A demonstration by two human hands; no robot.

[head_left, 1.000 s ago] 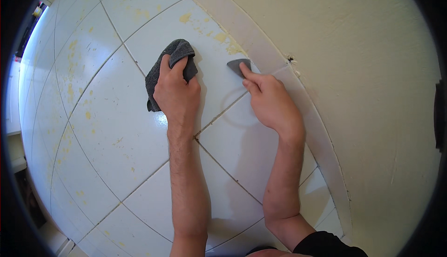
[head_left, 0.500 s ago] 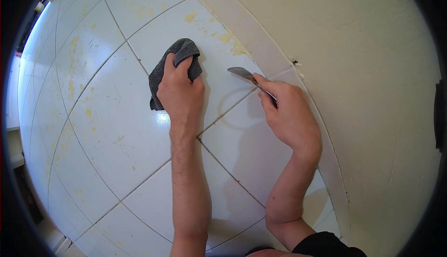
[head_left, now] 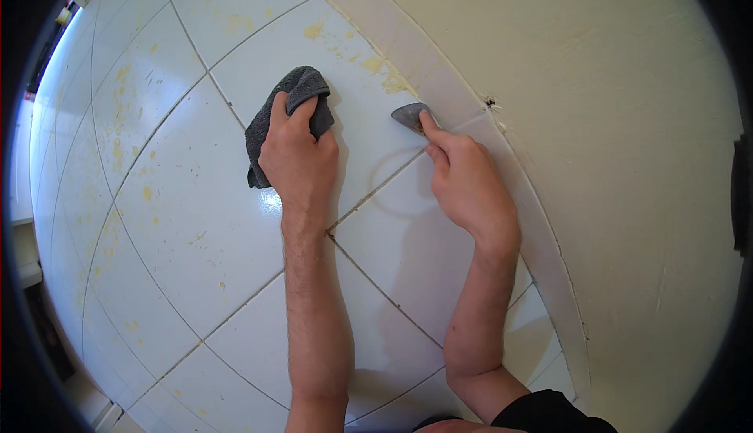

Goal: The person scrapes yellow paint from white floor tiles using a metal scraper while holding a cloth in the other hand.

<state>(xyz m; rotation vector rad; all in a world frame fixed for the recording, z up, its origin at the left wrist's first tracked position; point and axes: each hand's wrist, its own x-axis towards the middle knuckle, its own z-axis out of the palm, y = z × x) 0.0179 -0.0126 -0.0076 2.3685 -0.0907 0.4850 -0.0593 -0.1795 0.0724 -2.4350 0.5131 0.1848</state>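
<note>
My left hand (head_left: 299, 154) is closed on a bunched dark grey cloth (head_left: 267, 131) that lies against the white tiles (head_left: 384, 260). To its right, my right hand (head_left: 467, 178) grips a scraper with a flat metal blade (head_left: 408, 115); its handle is hidden in my fingers. My index finger stretches along the back of the blade. The blade is at the tile beside the right border strip, just below a patch of yellowish residue (head_left: 394, 81). Whether its edge touches the tile I cannot tell.
A pale border strip (head_left: 463, 92) curves between the tiles and a cream wall (head_left: 596, 143) on the right. More yellowish flecks (head_left: 119, 111) dot the tiles at left. A small dark spot (head_left: 491, 103) sits at the strip's outer edge. Pale ledges show at the far left.
My right hand has shifted slightly left and up, and the scraper blade has turned so its flat face shows more. The left hand and cloth stay nearly in place.
</note>
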